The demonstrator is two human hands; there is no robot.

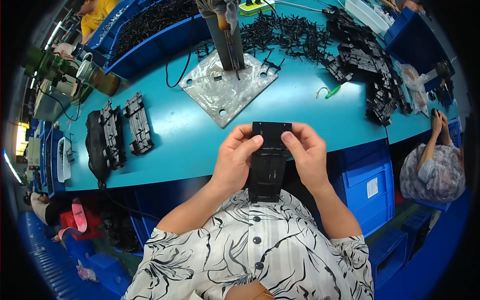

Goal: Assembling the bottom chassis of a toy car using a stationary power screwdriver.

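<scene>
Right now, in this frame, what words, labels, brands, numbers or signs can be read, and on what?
None is legible.
White label on the blue crate: too small.
Pale marks on the held black part: too small.
Dark tag on the metal plate: too small.

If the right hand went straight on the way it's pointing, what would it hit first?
The black part that the right hand already holds. Beyond that, the line seems to lead toward the metal base plate, though depth is unclear.
</scene>
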